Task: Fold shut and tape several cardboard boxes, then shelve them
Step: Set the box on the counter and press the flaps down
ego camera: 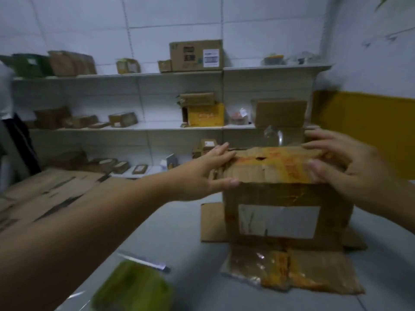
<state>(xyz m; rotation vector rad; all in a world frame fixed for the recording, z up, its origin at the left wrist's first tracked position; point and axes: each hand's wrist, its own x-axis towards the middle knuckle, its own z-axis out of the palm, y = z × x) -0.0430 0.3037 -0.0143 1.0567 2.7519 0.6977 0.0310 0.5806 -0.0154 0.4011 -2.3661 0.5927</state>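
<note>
While left hand (pixel 202 173) and right hand (pixel 350 169), fingers spread straight, press top flaps (pixel 269 169) down on the box (pixel 280 196), bottom flaps (pixel 314 272) at its foot lie splayed; folding looks half done. Taping and shelving remain

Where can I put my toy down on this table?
Bare grey table lies between the flattened cardboard and the upright box. It's crowded by the green thing and the box's splayed flaps.
</note>
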